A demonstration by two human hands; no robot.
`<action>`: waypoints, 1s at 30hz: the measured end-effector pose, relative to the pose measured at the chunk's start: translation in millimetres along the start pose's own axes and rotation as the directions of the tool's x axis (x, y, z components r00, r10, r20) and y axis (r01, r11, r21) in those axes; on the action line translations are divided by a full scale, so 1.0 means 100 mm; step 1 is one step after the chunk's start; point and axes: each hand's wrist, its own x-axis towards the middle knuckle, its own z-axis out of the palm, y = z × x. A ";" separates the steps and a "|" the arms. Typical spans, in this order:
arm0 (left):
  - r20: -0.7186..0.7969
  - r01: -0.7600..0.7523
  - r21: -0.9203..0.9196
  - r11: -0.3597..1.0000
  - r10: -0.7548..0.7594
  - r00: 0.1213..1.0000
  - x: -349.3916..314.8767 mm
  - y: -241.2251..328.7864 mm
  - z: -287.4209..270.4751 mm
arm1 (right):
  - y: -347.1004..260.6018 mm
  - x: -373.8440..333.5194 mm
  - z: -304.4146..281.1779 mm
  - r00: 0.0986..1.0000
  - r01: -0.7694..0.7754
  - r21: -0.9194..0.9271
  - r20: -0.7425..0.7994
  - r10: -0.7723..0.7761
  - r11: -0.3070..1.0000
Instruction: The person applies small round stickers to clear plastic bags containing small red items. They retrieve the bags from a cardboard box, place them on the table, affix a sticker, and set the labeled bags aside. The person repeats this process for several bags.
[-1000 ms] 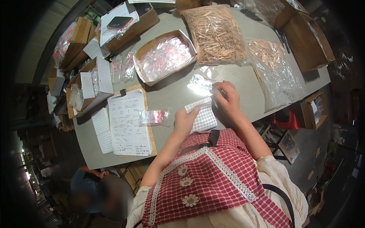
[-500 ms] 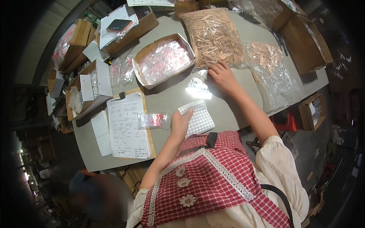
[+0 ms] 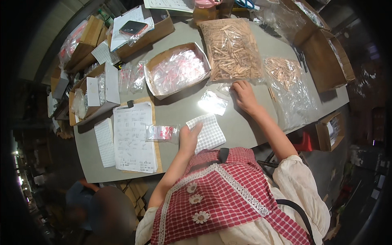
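My left hand [image 3: 189, 139] holds a white sheet of round grey stickers [image 3: 210, 132] by its left edge, thumb on top, close to my apron. Ahead of it lies a small clear plastic bag [image 3: 213, 103], shiny under the light. My right hand [image 3: 244, 97] rests on the table at that bag's upper right corner, fingers bent and closed on its edge; the fingertips are partly hidden. Just beyond is a large clear bag of wooden pegs [image 3: 232, 51]. A small packet with a red-printed insert [image 3: 162, 132] lies left of my left hand.
An open carton of small clear packets [image 3: 157, 89] stands ahead. A second bag of pegs [image 3: 281, 73] lies at right, near a brown box [image 3: 322, 61]. At left are a clipboard with papers [image 3: 134, 139], another sheet [image 3: 105, 143] and several boxes. A person [image 3: 110, 210] is at lower left.
The whole view has shifted, so the tabletop things appear slightly lower. My right hand has drawn back a little from the large peg bag. My left hand keeps hold of the sticker sheet.
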 end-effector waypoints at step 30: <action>0.011 0.078 -0.170 0.982 -0.078 0.997 -0.09 0.22 -0.05 | -0.77 1.16 0.21 0.986 -0.064 0.542 -0.096 0.138 0.838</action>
